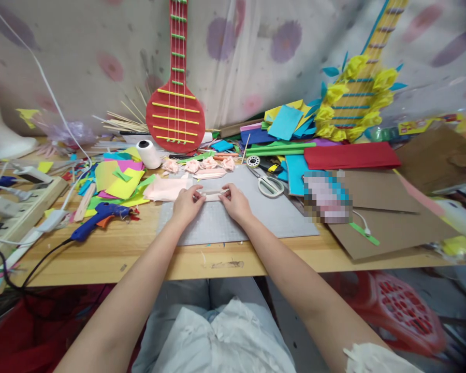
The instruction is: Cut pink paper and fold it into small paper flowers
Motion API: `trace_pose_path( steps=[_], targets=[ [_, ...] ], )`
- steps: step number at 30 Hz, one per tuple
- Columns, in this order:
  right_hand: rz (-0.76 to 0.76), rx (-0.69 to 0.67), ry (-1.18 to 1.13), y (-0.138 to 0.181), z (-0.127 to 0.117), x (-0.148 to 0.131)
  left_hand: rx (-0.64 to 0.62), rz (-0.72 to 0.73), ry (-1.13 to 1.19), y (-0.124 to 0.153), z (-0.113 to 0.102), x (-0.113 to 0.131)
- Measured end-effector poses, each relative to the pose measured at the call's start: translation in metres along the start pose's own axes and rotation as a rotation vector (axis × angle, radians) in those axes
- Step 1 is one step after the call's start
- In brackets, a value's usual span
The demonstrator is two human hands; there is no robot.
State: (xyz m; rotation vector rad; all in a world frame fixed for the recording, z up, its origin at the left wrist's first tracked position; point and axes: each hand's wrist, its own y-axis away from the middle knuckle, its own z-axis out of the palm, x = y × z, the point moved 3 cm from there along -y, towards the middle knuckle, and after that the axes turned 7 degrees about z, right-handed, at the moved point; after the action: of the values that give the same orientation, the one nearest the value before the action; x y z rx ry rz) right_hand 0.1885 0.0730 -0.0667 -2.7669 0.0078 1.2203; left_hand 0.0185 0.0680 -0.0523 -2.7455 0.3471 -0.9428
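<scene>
My left hand (187, 203) and my right hand (236, 202) meet over a grey cutting mat (256, 217) on the wooden table. Between them they pinch a narrow folded strip of pale pink paper (213, 195), one hand at each end, fingers curled. A larger sheet of pink paper (163, 188) lies just left of the strip. Several small pink paper flowers (199, 165) sit in a row behind it.
Scissors (267, 182) lie right of my hands. A blue glue gun (101, 216) with its cord rests at the left, near a power strip (19, 202). A white thread spool (149, 153), coloured paper scraps (120, 181), brown cardboard (388, 217) and two paper guitars (176, 98) crowd the table.
</scene>
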Motion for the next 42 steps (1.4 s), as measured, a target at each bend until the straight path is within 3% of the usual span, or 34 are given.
trace_pose_path(
  steps=[9,19,29,37,42],
  targets=[
    [0.084,0.028,0.077,0.004,-0.003,-0.007,0.047,0.022,-0.132,0.004,0.001,0.010],
    [0.052,0.074,0.313,0.011,-0.004,-0.017,0.094,0.071,-0.241,0.006,0.005,0.014],
    [0.014,0.059,0.412,0.012,-0.003,-0.020,0.080,0.018,-0.226,0.007,0.003,0.014],
    [-0.059,0.056,0.500,0.012,0.003,-0.021,-0.031,0.238,-0.333,0.007,0.008,0.015],
    [-0.071,0.068,0.502,0.016,0.005,-0.025,-0.011,0.229,-0.335,0.006,0.009,0.020]
  ],
)
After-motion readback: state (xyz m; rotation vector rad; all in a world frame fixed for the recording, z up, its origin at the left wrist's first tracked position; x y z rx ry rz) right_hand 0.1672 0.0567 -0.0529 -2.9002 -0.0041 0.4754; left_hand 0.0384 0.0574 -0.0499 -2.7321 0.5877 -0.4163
